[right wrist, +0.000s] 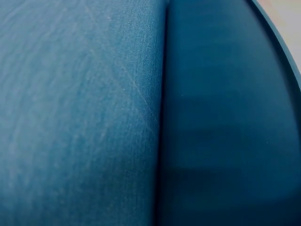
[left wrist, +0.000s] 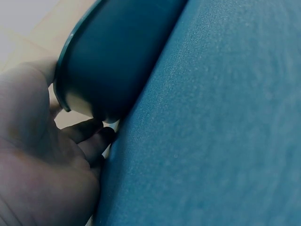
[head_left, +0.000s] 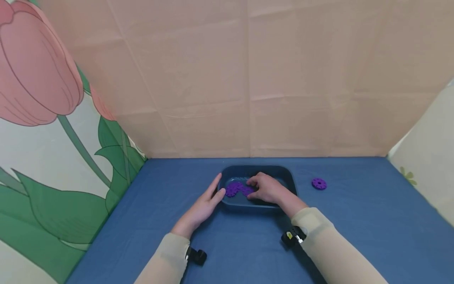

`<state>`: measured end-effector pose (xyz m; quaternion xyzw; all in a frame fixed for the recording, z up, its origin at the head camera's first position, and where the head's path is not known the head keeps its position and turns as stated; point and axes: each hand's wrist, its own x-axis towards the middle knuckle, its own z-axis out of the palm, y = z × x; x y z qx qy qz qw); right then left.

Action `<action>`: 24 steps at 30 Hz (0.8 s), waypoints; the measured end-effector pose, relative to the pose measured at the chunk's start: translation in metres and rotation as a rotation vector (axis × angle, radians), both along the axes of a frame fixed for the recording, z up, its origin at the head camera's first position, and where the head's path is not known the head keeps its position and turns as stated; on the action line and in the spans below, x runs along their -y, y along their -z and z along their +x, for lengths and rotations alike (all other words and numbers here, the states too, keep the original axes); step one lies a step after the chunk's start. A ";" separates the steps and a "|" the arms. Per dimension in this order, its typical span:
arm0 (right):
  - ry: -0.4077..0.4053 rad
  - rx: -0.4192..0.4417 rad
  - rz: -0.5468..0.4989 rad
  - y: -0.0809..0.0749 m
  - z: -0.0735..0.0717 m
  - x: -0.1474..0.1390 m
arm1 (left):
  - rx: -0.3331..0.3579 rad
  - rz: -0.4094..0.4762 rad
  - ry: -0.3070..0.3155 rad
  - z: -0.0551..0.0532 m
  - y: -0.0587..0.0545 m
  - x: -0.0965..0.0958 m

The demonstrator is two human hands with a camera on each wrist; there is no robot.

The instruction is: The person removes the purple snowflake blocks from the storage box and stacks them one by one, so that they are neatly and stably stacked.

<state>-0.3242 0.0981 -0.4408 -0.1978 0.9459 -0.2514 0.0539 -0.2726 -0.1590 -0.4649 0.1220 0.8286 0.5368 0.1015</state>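
A dark blue rectangular tray [head_left: 255, 202] sits on the table, with several purple notched plastic discs [head_left: 232, 189] in its left part. My left hand [head_left: 200, 209] holds the tray's left end. The left wrist view shows the thumb side at the rim, with the other fingers of the left hand [left wrist: 51, 150] bent against the outer wall [left wrist: 113, 61]. Reaching over the near right side, my right hand [head_left: 271, 189] has its thumb and fingers curled around a purple disc inside, which they partly hide. The right wrist view shows only tray wall [right wrist: 225, 117] and cloth, no fingers.
One more purple disc [head_left: 319, 184] lies on the blue cloth [head_left: 241, 248] to the right of the tray. Behind the table hangs a beige sheet [head_left: 248, 98]. A wall with painted tulips [head_left: 42, 71] stands at the left, a pale wall [head_left: 432, 157] at the right.
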 end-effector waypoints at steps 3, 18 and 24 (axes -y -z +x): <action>0.002 -0.003 0.006 0.000 0.000 0.000 | -0.001 0.002 0.001 -0.001 0.001 0.000; 0.004 -0.013 0.015 -0.001 0.001 0.000 | 0.010 0.022 0.014 0.000 -0.001 0.001; 0.005 -0.013 0.011 0.000 0.001 0.000 | 0.004 0.023 0.022 0.000 0.001 0.002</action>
